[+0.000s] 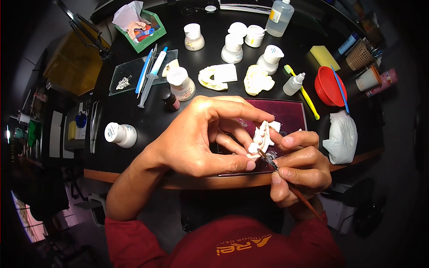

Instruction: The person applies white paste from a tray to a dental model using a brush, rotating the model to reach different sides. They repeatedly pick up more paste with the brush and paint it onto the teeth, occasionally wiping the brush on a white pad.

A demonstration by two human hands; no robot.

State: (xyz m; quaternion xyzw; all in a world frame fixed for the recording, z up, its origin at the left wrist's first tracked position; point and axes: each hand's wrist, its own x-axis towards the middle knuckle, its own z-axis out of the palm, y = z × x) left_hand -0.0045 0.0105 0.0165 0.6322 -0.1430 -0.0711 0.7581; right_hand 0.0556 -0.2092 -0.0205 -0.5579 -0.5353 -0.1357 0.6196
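Observation:
My left hand [203,134] grips a white dental model [263,136] with a row of teeth, thumb at its near end and index finger at its far end. A thin brush [300,196] with a reddish-brown handle is pinched in my right hand [306,167]. The brush's dark tip meets the model near a white tooth at the near end. Both hands are over a dark red glass slab [292,111] with whitish smears on it. Part of the model is hidden behind my fingers.
White powder jars [232,48], plaster casts [258,80] and a small dropper bottle [293,84] stand beyond my hands. At right are a red bowl [328,89], a yellow toothbrush [308,100] and a crumpled tissue [342,136]. A syringe [147,91] and green box [154,38] lie left.

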